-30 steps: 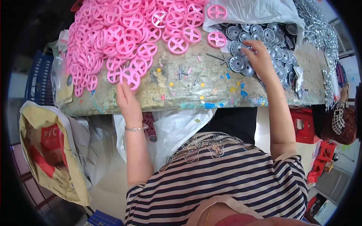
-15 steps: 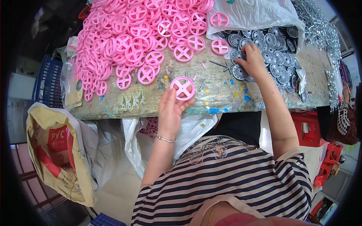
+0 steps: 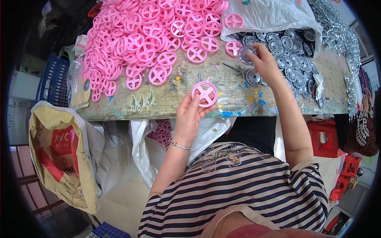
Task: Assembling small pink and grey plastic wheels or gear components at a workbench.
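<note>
The left hand (image 3: 188,121) grips a pink wheel (image 3: 206,93), the right hand (image 3: 264,64) pinches a grey disc (image 3: 244,56): seemingly the picking-up step, so moving next likely needs steady fingers

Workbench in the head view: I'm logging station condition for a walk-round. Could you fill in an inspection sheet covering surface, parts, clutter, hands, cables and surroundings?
Surface: workbench mottled and stained-looking.
Parts: large pile of pink wheels at left; pile of grey discs at right, at the mouth of a white bag.
Clutter: small blue and yellow flecks near the front edge, scraps or paint, cannot tell which.
Left hand: holds one pink wheel above the bench.
Right hand: grips one grey disc beside the discs.
Cables: nothing seen.
Surroundings: open sack at left; red stool and another person's sleeve at right.
</note>
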A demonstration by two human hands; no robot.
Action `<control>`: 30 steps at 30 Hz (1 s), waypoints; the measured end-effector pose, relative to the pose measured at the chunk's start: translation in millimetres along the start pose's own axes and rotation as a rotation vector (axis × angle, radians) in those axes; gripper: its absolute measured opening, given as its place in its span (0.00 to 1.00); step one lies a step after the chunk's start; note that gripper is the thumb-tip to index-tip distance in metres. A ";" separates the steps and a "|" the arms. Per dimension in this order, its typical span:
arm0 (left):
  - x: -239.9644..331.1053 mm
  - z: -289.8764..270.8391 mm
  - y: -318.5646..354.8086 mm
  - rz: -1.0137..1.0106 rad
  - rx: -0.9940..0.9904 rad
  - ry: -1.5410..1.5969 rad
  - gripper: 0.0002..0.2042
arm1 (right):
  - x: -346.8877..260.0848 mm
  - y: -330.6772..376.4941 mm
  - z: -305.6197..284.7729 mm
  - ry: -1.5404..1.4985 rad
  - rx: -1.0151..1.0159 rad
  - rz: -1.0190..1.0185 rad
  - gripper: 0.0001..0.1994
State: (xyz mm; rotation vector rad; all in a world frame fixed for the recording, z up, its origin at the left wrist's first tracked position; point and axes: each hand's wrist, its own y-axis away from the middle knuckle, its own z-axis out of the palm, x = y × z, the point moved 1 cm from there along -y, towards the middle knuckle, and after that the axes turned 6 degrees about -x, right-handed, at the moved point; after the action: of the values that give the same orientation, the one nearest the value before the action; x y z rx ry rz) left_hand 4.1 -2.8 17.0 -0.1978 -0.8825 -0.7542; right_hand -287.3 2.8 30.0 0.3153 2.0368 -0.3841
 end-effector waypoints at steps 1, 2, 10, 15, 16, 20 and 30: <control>0.2 -0.6 0.5 0.002 0.011 0.002 0.15 | -17.8 7.1 9.0 -0.003 -0.011 0.001 0.16; 0.2 -1.6 1.5 0.017 0.014 -0.011 0.16 | -48.2 21.3 20.3 -0.130 -0.148 0.087 0.16; -6.3 9.0 3.6 0.073 -0.047 -0.081 0.17 | -68.7 83.5 79.0 -0.062 -0.261 -0.192 0.19; -4.3 4.0 9.1 0.067 -0.072 -0.138 0.18 | -67.7 85.9 81.3 -0.409 -0.458 0.310 0.15; -3.8 2.7 9.9 0.055 -0.084 -0.144 0.18 | -68.3 87.9 81.5 -0.409 -0.463 0.309 0.15; -7.4 3.2 17.1 0.089 -0.044 -0.190 0.17 | -70.8 96.2 83.8 -0.194 -0.447 0.118 0.13; -12.1 2.8 26.1 0.021 0.058 0.119 0.18 | -100.8 106.8 94.2 -0.433 -0.541 0.201 0.16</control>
State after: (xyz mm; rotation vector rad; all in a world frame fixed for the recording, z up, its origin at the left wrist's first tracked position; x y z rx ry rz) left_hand 15.0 23.7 13.3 -0.1097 -0.7872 -0.7122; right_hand -124.6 57.0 61.7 0.0867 1.5874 0.2134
